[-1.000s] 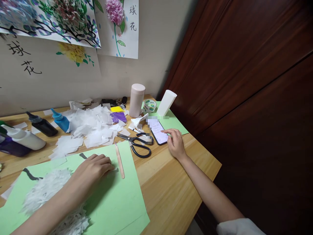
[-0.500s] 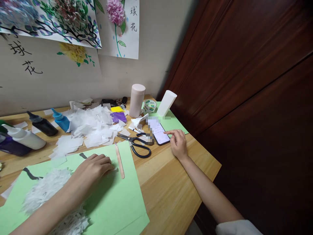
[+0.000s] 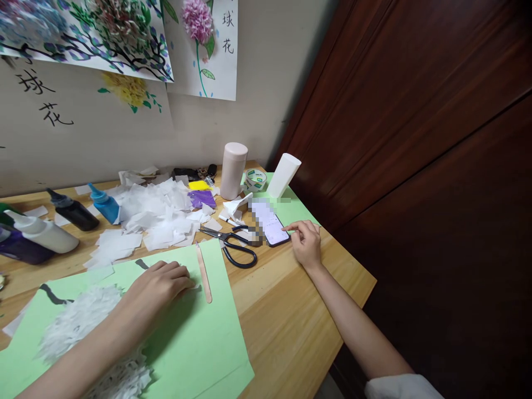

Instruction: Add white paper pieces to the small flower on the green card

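Observation:
My left hand (image 3: 166,281) rests on a green sheet of paper (image 3: 199,343), its fingers curled and closed on a small piece of white paper (image 3: 197,287). Under that forearm, partly hidden, lies a ruffled white paper flower (image 3: 78,324). Just right of the fingers is a wooden craft stick (image 3: 204,277). My right hand (image 3: 306,241) holds nothing; its index finger is stretched out at the edge of a lit phone (image 3: 274,226), the other fingers bent. Whether the fingertip touches the screen, I cannot tell.
Black-handled scissors (image 3: 236,244) lie between the hands. Behind are loose white paper pieces (image 3: 158,213), a pale cup (image 3: 234,170), a tape roll (image 3: 255,180) and a white cylinder (image 3: 284,176). Paint bottles (image 3: 75,210) lie at left. A dark wooden panel (image 3: 415,138) borders the table's right.
My right hand has shifted slightly right, its fingertip moving from over the phone screen to the phone's edge. The left hand has stayed in place.

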The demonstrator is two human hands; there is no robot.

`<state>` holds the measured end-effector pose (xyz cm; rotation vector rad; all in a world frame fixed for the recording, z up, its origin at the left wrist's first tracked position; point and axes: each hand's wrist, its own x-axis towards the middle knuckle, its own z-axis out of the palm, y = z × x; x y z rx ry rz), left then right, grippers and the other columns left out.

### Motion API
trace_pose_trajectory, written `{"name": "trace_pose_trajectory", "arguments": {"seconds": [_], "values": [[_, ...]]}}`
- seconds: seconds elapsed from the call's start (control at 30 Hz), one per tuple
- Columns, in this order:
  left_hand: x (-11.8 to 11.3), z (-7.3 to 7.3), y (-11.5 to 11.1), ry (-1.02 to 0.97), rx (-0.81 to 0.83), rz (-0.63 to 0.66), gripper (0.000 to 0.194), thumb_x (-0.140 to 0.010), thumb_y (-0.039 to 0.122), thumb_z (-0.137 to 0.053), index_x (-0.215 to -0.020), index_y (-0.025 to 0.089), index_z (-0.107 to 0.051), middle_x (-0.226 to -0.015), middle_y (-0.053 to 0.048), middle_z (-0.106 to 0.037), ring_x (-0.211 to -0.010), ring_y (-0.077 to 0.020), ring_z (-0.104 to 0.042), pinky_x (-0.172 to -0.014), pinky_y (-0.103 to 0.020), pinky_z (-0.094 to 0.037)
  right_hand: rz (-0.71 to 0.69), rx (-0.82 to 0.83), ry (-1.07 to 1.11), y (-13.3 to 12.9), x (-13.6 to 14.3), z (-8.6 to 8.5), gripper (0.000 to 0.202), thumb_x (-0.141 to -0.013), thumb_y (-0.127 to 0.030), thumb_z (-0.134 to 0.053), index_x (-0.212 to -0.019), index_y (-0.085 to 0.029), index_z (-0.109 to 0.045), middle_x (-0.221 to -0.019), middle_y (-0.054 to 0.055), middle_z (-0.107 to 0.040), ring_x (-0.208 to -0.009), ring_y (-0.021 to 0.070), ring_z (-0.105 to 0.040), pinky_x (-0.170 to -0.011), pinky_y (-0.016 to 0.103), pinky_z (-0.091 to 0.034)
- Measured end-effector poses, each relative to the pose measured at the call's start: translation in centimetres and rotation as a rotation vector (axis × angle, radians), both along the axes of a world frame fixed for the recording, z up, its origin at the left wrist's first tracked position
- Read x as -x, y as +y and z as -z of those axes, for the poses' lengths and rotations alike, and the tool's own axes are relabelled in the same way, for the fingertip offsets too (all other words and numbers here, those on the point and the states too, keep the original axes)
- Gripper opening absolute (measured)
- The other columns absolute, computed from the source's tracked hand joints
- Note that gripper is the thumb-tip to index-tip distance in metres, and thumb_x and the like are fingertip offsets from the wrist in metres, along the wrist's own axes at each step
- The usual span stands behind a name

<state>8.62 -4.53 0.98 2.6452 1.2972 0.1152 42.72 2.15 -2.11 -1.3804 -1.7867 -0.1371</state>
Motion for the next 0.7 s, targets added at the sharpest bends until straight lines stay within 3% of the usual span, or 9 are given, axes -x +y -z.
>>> {"name": "trace_pose_trajectory", "arguments": {"seconds": [0.27,0.7], "values": [[0.01,0.03,-0.07,0.003,0.009,-0.010,0.028,-0.090,0.021,-0.036,-0.085,0.025,-0.064,-0.084,0.001,-0.066,-0.079,-0.0163,-0.056,-0.072,-0.031,-0.035,0.079,0.016,0.054,0.21,-0.83,-0.12,0.027,-0.072,-0.005,-0.044,-0.063,-0.022,-0.062,-0.066,-0.002,-0.064,-0.063,0.0157,-0.051,-0.071,0.032,-0.035],[-0.02,-0.37,-0.07,-0.029,0.024,-0.014,0.030,-0.089,0.017,-0.036,-0.087,0.026,-0.065,-0.084,0.001,-0.067,-0.079,-0.0155,-0.056,-0.072,-0.030,-0.035,0.045,0.044,0.081,0.16,-0.72,-0.33,0.024,-0.070,-0.004,-0.044,-0.060,-0.021,-0.058,-0.070,-0.001,-0.070,-0.061,0.0164,-0.055,-0.069,0.032,-0.040]]}}
